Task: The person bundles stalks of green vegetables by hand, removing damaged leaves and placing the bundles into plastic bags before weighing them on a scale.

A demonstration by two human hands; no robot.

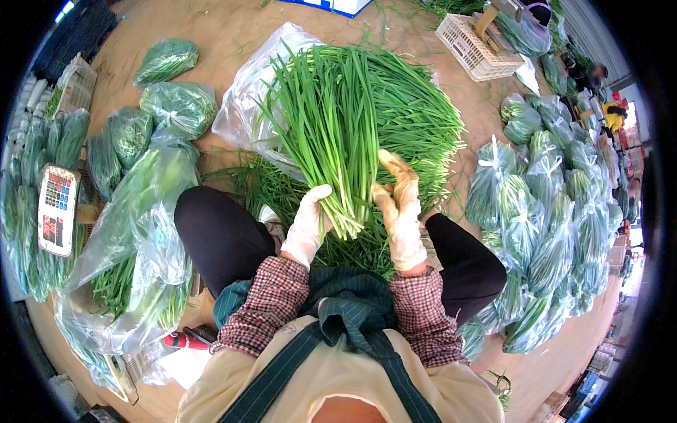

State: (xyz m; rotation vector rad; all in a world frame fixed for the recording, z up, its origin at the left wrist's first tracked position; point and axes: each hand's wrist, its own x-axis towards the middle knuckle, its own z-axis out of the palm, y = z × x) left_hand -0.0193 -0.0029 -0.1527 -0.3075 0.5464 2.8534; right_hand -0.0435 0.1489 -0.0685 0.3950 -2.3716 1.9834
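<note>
A bunch of garlic chives [328,130] stands out from my left hand [308,222], which wears a white glove and is closed around the pale stalk ends. Its leaves fan away from me over a bigger heap of chives [419,116]. My right hand [400,211], in a glove stained yellow-brown at the fingers, is just right of the stalks. Its thumb and fingers are apart, with nothing visible between them. Under the heap's left side lies a clear plastic sheet or bag [243,116]. Loose greens [271,187] cover the floor between my knees.
At my left are a scale [58,210] with a keypad and a large clear bag of greens [134,247]. Several tied bags [543,204] crowd the right side. More bags [176,106] lie at the far left. A cream plastic crate [476,49] stands at the far right.
</note>
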